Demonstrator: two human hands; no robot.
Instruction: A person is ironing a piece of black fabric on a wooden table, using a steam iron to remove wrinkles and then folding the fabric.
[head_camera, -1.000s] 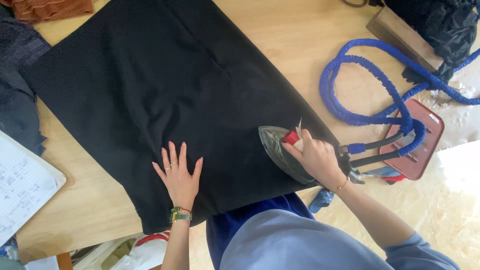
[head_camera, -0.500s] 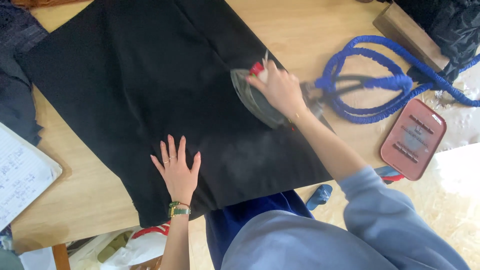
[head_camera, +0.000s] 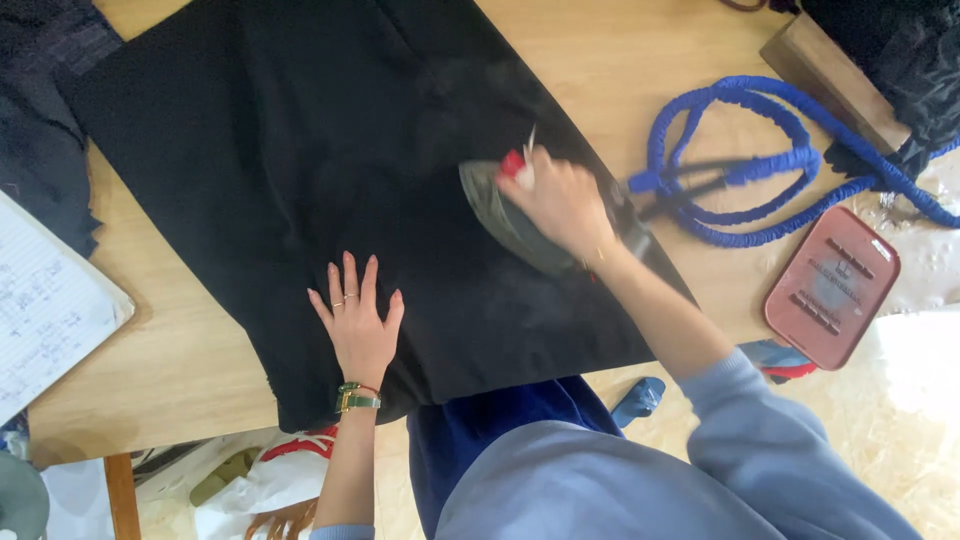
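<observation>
I see a large black cloth (head_camera: 300, 170) spread flat across the wooden desk (head_camera: 190, 360), set at an angle so that one corner points toward me and its near edge hangs slightly past the desk's front. Its surface looks smooth, with a faint seam running up the middle. On its right part sits an iron (head_camera: 520, 220), grey-bodied with a red knob near the handle, its pointed nose aimed toward the cloth's centre and its soleplate pressed flat on the fabric. A blue braided hose (head_camera: 740, 165) trails from the iron's rear, looping on the desk.
</observation>
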